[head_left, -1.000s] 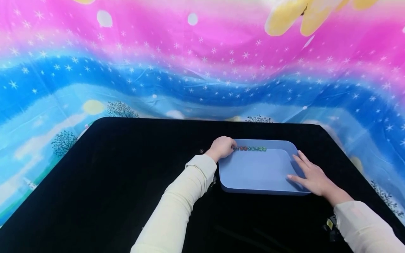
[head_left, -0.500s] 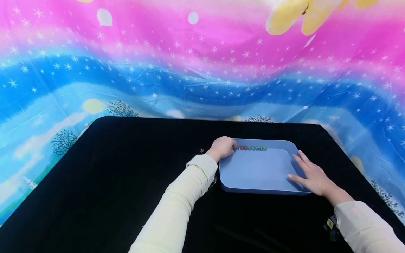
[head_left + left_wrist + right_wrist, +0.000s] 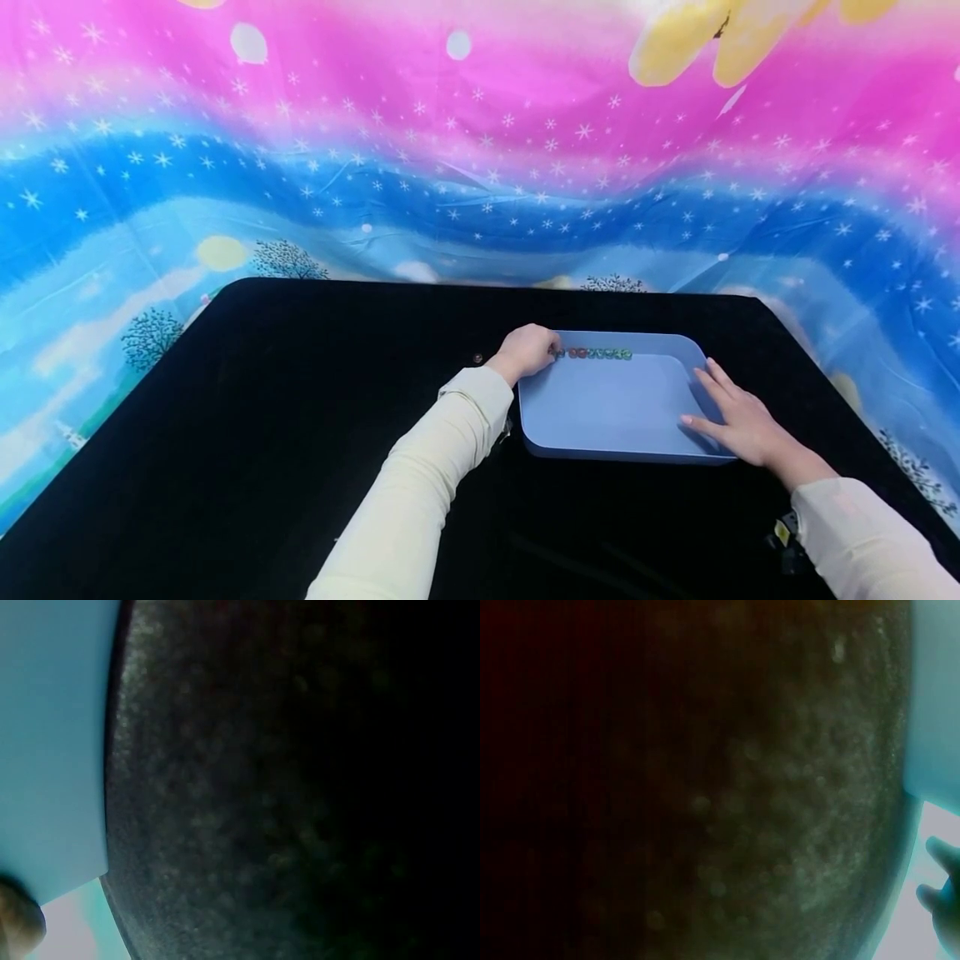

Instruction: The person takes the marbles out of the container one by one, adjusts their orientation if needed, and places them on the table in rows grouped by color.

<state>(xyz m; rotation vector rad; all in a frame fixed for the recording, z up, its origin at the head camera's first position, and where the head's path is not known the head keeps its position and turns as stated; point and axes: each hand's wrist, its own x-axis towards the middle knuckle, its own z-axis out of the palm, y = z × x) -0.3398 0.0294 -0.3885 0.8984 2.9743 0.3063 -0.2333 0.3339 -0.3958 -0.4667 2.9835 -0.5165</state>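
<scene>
Blue tray (image 3: 600, 408) lies between left hand (image 3: 528, 350) and right hand (image 3: 738, 421)

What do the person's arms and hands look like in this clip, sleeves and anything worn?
Both arms wear long cream, off-white sleeves ending at the wrists. The left hand and right hand are bare, with no gloves or rings visible. A small dark device with a yellow mark sits under the right sleeve's cuff, and something dark shows beside the left cuff.

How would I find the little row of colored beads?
Look on the black table for the blue tray. Along its far wall, by the left hand, sits the row of beads, the only small red and green things on its plain blue floor.
</scene>
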